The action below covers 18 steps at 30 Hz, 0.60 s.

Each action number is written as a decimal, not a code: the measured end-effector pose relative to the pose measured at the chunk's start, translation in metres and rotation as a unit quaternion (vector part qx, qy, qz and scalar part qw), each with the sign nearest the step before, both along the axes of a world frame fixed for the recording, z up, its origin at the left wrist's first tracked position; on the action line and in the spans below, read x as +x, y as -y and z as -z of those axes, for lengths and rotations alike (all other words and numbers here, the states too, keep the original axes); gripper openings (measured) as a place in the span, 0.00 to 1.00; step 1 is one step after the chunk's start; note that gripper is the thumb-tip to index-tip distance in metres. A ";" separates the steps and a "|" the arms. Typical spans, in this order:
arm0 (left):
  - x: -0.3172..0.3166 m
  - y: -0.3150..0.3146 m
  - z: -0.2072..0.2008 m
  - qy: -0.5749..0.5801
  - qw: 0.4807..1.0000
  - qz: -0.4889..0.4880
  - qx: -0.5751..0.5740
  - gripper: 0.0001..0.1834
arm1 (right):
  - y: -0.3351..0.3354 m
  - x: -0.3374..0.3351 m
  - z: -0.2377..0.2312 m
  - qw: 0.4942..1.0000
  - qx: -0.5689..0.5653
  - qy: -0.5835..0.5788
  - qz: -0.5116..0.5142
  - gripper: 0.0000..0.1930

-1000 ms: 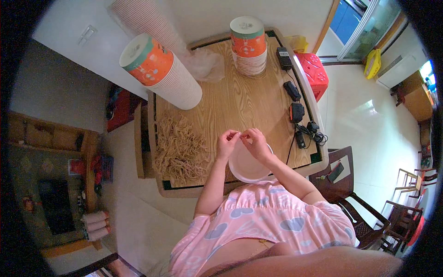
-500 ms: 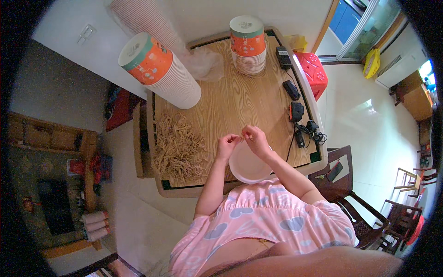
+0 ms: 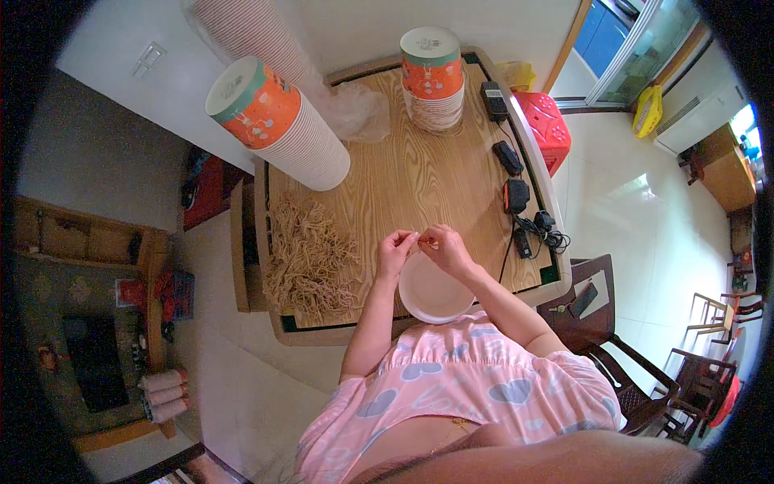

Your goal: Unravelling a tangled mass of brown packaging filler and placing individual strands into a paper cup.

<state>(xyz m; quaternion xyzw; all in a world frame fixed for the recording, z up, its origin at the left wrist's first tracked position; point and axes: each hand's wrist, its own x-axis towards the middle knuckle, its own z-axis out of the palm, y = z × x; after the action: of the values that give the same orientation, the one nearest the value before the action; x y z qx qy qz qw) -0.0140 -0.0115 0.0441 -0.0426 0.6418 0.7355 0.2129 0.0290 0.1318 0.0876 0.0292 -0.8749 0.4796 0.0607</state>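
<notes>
At the near table edge my left hand (image 3: 394, 253) and my right hand (image 3: 447, 249) meet with bent fingers, fingertips pinched together. A small tan strand seems to show between them, too tiny to make out clearly. Right under the hands, a round white paper tub (image 3: 436, 292) rests against my lap, its open mouth toward me. To the left lies a loose heap of tan cords (image 3: 310, 262). Beyond it leans a tall stack of orange, green and white paper tubs (image 3: 282, 129). A shorter upright stack of similar tubs (image 3: 434, 85) stands at the back.
Black power adapters with cables (image 3: 518, 196) line the table's right side. Crumpled clear plastic (image 3: 355, 113) lies at the back, near another wrapped stack (image 3: 250, 36). A red stool (image 3: 544, 129) stands beyond the right edge; a dark chair (image 3: 592, 310) is close at right.
Both hands have come slightly nearer to me, still pinched together above the tub. The tub and the stacks stay essentially where they were.
</notes>
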 end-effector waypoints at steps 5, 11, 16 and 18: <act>0.000 0.000 -0.002 0.005 1.000 -0.004 0.007 0.01 | 0.001 0.000 0.003 0.996 -0.005 -0.090 0.019 0.05; 0.003 -0.002 -0.010 -0.003 1.000 0.000 0.020 0.01 | 0.001 0.000 0.002 0.998 0.035 -0.051 0.016 0.06; 0.003 0.002 -0.003 -0.032 0.999 -0.007 -0.015 0.01 | 0.003 -0.001 0.000 0.998 0.009 -0.052 0.017 0.05; 0.004 0.003 -0.002 -0.033 0.999 -0.012 -0.018 0.01 | 0.003 -0.001 -0.002 0.999 -0.020 -0.025 0.014 0.04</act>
<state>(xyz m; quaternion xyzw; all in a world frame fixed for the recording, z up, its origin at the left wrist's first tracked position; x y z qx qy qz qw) -0.0099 -0.0147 0.0462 -0.0303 0.6614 0.7271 0.1817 0.0283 0.1284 0.0898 0.0272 -0.8639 0.4948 0.0899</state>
